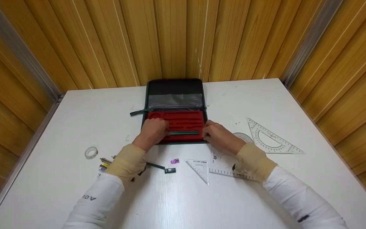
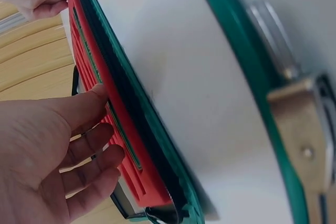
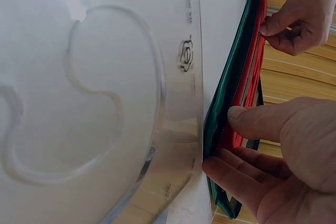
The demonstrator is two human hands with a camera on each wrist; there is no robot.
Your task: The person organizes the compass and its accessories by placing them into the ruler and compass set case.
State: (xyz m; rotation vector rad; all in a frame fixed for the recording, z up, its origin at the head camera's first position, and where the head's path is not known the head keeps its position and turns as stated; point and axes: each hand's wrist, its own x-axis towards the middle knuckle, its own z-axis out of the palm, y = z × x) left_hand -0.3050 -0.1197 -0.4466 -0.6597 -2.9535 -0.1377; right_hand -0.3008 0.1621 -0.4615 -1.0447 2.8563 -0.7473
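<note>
An unfolded zip case [image 1: 175, 83] with dark green edging holds a red slotted insert [image 1: 183, 115]. A slim green stick like a pencil [image 1: 186, 133] lies in the slot nearest the front. My left hand [image 1: 152, 132] is over the case's left part; in the left wrist view its thumb touches the insert beside the stick, and the other fingers are spread and loosely bent. At the right edge, my right hand [image 1: 219, 135] pinches the case's front corner, with the thumb [image 3: 239, 113] on the rim and the fingers on its outer side.
Near my right wrist lie clear set squares [image 1: 276, 143], a small triangle [image 1: 202, 168] and a protractor [image 1: 242, 136]. Left of these are a purple piece [image 1: 174, 161] and a dark block [image 1: 170, 170]. A tape roll [image 1: 91, 152] and metal tools [image 1: 106, 161] lie near my left forearm.
</note>
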